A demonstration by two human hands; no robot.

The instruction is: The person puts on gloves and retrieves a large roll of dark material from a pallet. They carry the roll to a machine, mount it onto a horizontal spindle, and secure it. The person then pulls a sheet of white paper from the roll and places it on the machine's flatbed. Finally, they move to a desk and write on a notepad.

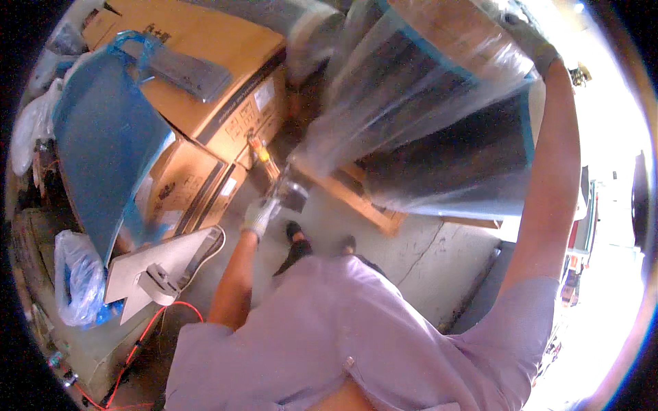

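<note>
the left hand (261, 214), in a pale work glove, is closed around the lower gathered end of a sheet of clear stretch film (384, 103), low in front of the wrapped load (452, 157). the right hand (541, 48), also gloved, is raised at the top right corner of that load; blur and glare hide its fingers, so i cannot tell whether it grips the film or only presses on it. the film fans up from the left hand across the face of the load. the load sits on a wooden pallet (363, 202). left of the load are stacked cardboard boxes (212, 89) with a blue plastic sheet (103, 147) draped over them. the person's shoes (298, 246) stand on the concrete floor (439, 260) just below the pallet.
</note>
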